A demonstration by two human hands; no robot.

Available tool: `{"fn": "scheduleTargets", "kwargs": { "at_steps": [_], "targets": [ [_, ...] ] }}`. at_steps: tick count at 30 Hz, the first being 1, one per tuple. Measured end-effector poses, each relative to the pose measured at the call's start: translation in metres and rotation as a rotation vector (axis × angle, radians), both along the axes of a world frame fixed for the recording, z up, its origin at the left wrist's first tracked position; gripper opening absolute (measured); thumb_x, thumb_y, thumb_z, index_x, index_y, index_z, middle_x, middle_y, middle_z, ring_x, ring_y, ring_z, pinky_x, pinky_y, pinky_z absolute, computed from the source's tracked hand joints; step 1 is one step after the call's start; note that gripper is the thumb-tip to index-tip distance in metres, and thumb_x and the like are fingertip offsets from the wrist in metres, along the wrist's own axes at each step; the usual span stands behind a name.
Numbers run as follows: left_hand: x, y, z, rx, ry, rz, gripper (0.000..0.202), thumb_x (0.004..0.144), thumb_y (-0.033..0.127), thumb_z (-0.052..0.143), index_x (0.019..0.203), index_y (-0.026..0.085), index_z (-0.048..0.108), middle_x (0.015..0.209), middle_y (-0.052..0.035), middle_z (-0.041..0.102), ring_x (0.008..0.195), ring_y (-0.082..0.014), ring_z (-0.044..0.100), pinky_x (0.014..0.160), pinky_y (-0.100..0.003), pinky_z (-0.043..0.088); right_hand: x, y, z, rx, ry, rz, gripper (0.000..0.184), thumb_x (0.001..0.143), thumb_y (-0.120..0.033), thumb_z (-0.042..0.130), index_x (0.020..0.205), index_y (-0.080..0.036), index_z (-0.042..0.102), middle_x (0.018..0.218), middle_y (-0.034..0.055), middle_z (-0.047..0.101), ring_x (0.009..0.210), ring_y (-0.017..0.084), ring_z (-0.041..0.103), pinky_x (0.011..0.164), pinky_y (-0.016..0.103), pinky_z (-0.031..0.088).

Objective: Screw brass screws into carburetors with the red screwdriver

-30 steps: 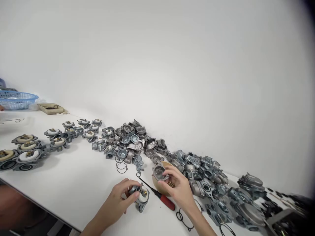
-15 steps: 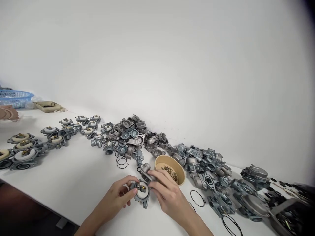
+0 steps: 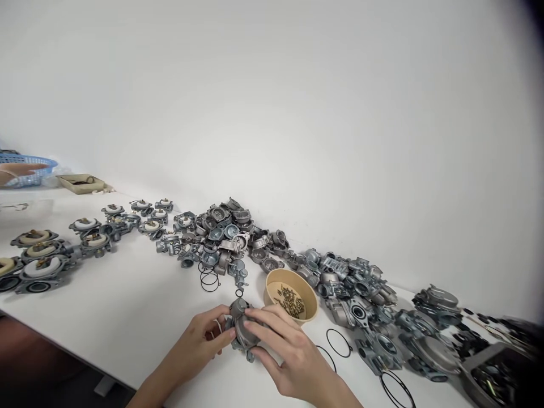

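Near the table's front edge, my left hand (image 3: 204, 337) grips the side of a carburetor body (image 3: 246, 354). A grey metal float bowl (image 3: 246, 331) now sits over that body and covers its white float. My right hand (image 3: 289, 351) holds the bowl from above and the right, fingers along its top. Just beyond them lies a small black O-ring (image 3: 239, 293). A tan bowl (image 3: 314, 309) with many small screws (image 3: 289, 300) inside stands right behind my right hand.
A heap of float bowls (image 3: 229, 218) lies at the back. Assembled carburetors (image 3: 361, 283) pile up to the right, by black rubber rings (image 3: 339, 343). Open carburetor bodies with white floats (image 3: 42, 266) stand at left. Another person's hand (image 3: 17, 170) is near a blue basket (image 3: 34, 180).
My right hand has brought the float bowl down and left onto the carburetor body, hiding the white float. The left hand has stayed in place. The other person's hand has moved up by the basket.
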State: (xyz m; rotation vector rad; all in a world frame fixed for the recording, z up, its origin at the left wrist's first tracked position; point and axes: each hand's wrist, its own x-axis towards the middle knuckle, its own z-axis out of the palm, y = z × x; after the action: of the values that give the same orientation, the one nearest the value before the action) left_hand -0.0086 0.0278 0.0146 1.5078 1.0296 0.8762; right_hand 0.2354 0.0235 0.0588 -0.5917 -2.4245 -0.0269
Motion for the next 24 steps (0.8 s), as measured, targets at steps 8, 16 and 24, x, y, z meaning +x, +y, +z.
{"fn": "scheduleTargets", "kwargs": {
  "at_steps": [8,16,24],
  "targets": [
    [-0.008,-0.001,0.004,-0.024,-0.060,-0.092,0.034,0.087,0.043,0.080,0.109,0.020,0.068,0.079,0.0049,0.051,0.070,-0.0150,0.050,0.064,-0.026,0.041,0.005,0.005,-0.004,-0.388,0.026,-0.063,0.037,0.095,-0.018,0.067,0.132,-0.026,0.068,0.161,0.0165,0.051,0.143,0.034,0.056,0.113,0.049,0.053],
    [-0.010,0.001,-0.006,-0.037,-0.094,-0.072,0.072,0.075,0.029,0.090,0.137,0.027,0.055,0.091,0.0047,0.053,0.075,-0.0151,0.052,0.068,-0.028,0.041,-0.016,-0.002,-0.018,-0.380,0.238,-0.210,0.046,0.081,-0.023,0.087,0.124,-0.030,0.074,0.128,0.0107,0.063,0.118,0.030,0.069,0.102,0.040,0.060],
    [-0.011,0.001,-0.021,-0.013,-0.045,-0.056,0.082,0.082,0.049,0.086,0.152,0.032,0.047,0.105,-0.0007,0.054,0.084,-0.0191,0.054,0.075,-0.031,0.046,-0.010,-0.002,-0.016,-0.446,0.153,-0.175,0.050,0.082,-0.032,0.089,0.129,-0.029,0.074,0.136,0.0124,0.063,0.124,0.031,0.066,0.105,0.043,0.058]
  ]
}}
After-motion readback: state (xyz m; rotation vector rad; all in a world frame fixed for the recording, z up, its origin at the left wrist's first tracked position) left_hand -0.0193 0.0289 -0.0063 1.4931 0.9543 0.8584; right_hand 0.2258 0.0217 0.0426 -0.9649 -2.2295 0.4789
